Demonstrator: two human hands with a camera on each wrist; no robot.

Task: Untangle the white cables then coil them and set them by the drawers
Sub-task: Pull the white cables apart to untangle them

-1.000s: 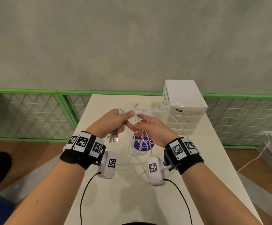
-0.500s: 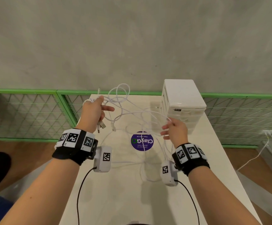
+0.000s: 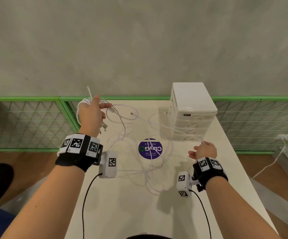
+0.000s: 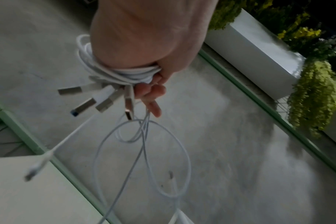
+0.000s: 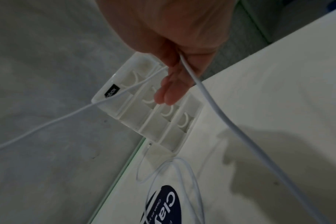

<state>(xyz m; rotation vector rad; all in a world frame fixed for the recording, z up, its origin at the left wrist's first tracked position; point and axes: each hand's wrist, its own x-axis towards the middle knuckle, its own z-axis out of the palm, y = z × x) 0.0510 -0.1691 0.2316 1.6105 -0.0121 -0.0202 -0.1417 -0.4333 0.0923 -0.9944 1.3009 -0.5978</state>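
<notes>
Both forearms reach out over the white counter (image 3: 126,213), set well apart. The left hand (image 3: 90,114) is raised near the counter's far left corner, back of the hand toward the head camera; its grip is curled round a bundle of white cables (image 4: 125,72) looped across the palm, with several USB plugs (image 4: 82,104) sticking out below the fingers (image 4: 155,106) and one thin cable end poking up above the hand. The right hand (image 3: 204,150) sits lower, just in front of the white drawers (image 3: 193,104), palm turned inward; its grip pinches a single cable strand (image 5: 199,91) between thumb and forefinger while the other fingers (image 5: 169,94) hang loosely extended. That strand runs taut up and left across the drawer fronts toward the left hand. Loose loops of cable (image 3: 150,169) lie tangled on the counter between the hands, crossing a round purple sticker (image 3: 150,149)
</notes>
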